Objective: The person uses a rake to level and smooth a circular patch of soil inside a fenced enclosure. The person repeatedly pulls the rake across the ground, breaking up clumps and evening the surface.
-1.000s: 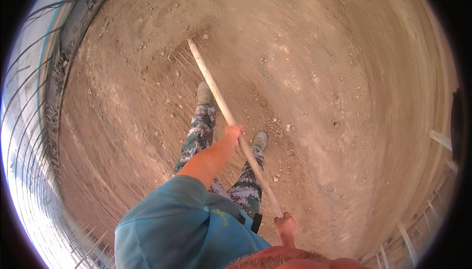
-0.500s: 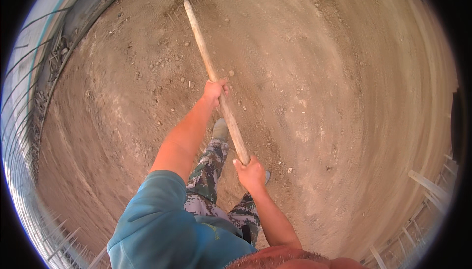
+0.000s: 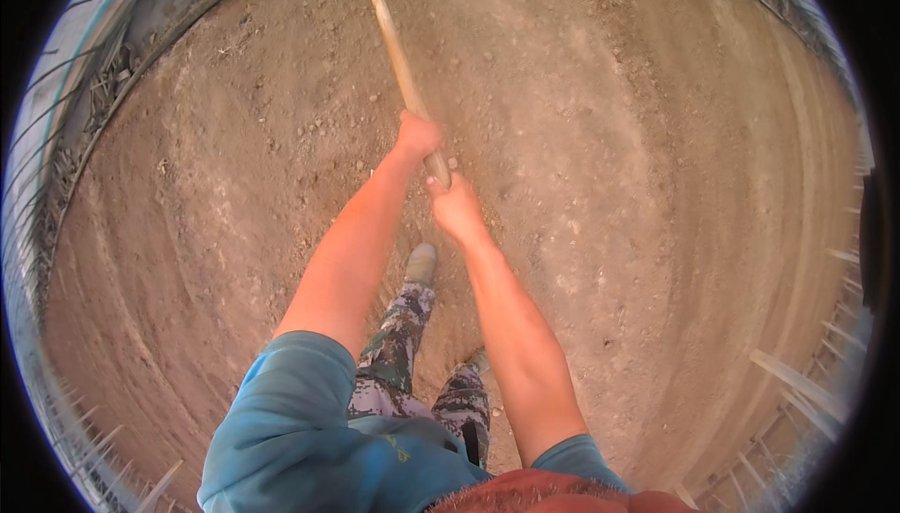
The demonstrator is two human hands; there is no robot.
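A rake (image 3: 395, 47) with a long, pale wooden handle stretches away from me over bare brown soil. Its toothed head lies at the far end, faint against the dirt. My left hand (image 3: 419, 134) is closed around the handle. Just behind it, my right hand (image 3: 457, 206) grips the handle's near end, thumb along the wood. Both arms reach forward, nearly straight, and the hands are close together.
Loose soil with small clods and pebbles (image 3: 319, 124) surrounds the rake. A curved wall with thin ribs (image 3: 56, 101) runs along the left. Pale stakes (image 3: 797, 382) stand at the lower right. My boot (image 3: 421, 264) is on the ground below my hands.
The rake has moved away from me, its head nearing the upper edge. My right hand has gone forward with the handle's end, close behind my left, which has moved forward less.
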